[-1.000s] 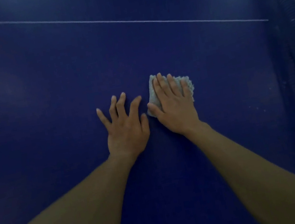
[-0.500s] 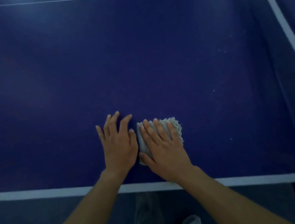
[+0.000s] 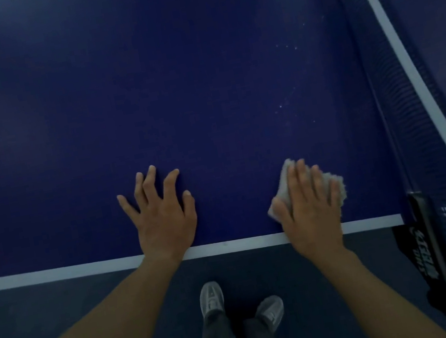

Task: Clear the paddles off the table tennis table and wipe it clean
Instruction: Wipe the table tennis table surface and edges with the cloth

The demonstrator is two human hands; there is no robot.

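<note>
Right hand (image 3: pixel 310 207), lower right: flat-fingered, pressing pale grey woven cloth (image 3: pixel 339 189) onto dark blue table-tennis tabletop (image 3: pixel 200 83). Left hand (image 3: pixel 164 221), centre: splayed, empty.

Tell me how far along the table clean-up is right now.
Done: no paddles show on the visible part of the table tennis table. In hand: the right hand presses a grey cloth flat near the white edge line; the left hand rests flat on the top. Left: pale specks lie beyond the cloth, near the net, so that patch looks unwiped. The half beyond the net is barely in view.
</note>
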